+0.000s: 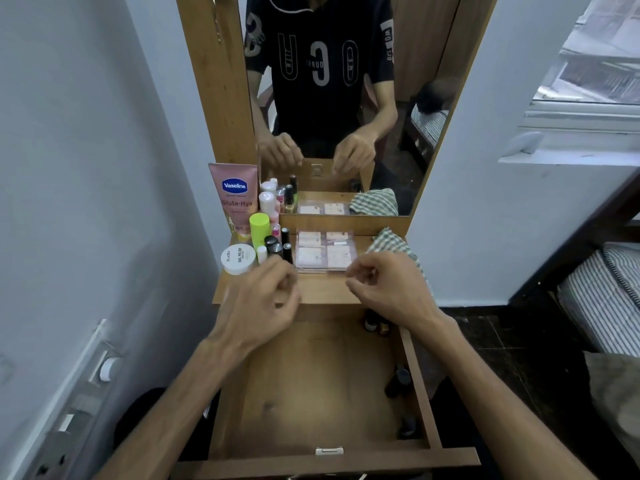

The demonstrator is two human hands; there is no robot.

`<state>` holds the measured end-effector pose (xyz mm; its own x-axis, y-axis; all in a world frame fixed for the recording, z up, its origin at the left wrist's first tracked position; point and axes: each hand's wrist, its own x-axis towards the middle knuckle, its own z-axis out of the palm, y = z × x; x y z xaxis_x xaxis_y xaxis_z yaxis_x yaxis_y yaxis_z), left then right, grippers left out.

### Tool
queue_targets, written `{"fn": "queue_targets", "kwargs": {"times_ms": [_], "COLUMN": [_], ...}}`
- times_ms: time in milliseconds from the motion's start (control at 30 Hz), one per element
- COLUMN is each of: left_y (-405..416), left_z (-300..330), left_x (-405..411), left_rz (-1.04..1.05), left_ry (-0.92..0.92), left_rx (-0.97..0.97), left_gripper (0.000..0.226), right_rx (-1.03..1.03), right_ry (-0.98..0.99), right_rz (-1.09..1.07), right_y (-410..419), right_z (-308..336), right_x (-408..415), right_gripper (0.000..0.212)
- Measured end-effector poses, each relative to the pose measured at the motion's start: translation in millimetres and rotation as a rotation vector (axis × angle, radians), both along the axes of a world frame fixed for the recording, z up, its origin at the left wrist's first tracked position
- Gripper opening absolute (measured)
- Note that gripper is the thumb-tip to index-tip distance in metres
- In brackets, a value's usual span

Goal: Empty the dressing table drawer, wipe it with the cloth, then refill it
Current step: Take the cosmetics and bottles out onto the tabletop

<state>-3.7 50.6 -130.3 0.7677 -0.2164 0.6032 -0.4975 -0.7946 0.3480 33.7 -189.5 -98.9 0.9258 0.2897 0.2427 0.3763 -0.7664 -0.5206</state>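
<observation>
The wooden drawer [311, 393] is pulled out under me, its floor mostly bare. A few small dark bottles [398, 379] lie along its right side and back right corner. On the dressing table top [322, 292] stand a pink Vaseline tube [235, 199], a green-capped bottle [259, 228], a white jar [238, 258] and several small black bottles [280, 245]. Beside them lies a clear packet of cards [325, 251]. The checked cloth [388, 242] is bunched at the back right. My left hand [263, 299] hovers by the black bottles, loosely curled and holding nothing. My right hand [388, 285] hovers in front of the cloth, also holding nothing.
A mirror [329, 98] stands behind the table top and reflects my hands. A wall with sockets [104, 365] closes off the left. A bed with a striped mattress [602, 299] and a window [588, 81] are on the right.
</observation>
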Motion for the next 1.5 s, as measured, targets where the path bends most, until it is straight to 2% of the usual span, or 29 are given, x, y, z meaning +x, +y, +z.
{"fn": "queue_targets", "kwargs": {"times_ms": [100, 200, 367, 433, 500, 700, 1000, 1200, 1333, 1500], "left_y": [-30.4, -60.0, -97.7, -105.7, -113.5, -131.0, -134.4, -133.0, -129.5, -114.5], "left_z": [-22.8, -48.2, -77.3, -84.3, -88.1, -98.1, -106.1, -101.7, -97.2, -91.5], "left_x": [-11.1, -14.6, -11.3, -7.9, -4.7, 12.8, 9.3, 6.7, 2.4, -7.0], "left_rz": [-0.120, -0.109, -0.087, -0.057, -0.026, -0.007, -0.006, -0.018, -0.024, -0.055], "left_ry": [0.093, 0.256, 0.442, 0.486, 0.504, 0.504, 0.342, 0.331, 0.341, 0.330], "left_rx": [0.030, 0.106, 0.305, 0.356, 0.382, 0.338, 0.182, 0.178, 0.181, 0.150], "left_gripper": [0.004, 0.023, 0.058, 0.065, 0.068, 0.058, 0.045, 0.027, 0.024, 0.016], "right_rx": [-0.075, -0.189, -0.350, -0.387, -0.401, -0.426, -0.370, -0.318, -0.276, -0.224], "right_ry": [0.080, 0.144, 0.163, 0.182, 0.186, 0.120, 0.046, -0.030, -0.079, -0.046], "right_rz": [-0.068, -0.141, -0.192, -0.164, -0.147, -0.155, -0.223, -0.250, -0.277, -0.202], "right_y": [-31.3, -50.3, -62.7, -63.4, -64.1, -57.1, -58.1, -58.2, -56.4, -50.8], "right_z": [-10.0, -25.9, -60.8, -72.9, -80.6, -87.5, -97.2, -96.4, -99.2, -96.8], "right_x": [-13.3, -26.7, -47.9, -51.8, -52.0, -42.4, -47.9, -42.2, -42.1, -41.4], "right_gripper": [0.004, 0.008, 0.039, 0.051, 0.054, 0.038, 0.037, 0.015, 0.019, 0.016]}}
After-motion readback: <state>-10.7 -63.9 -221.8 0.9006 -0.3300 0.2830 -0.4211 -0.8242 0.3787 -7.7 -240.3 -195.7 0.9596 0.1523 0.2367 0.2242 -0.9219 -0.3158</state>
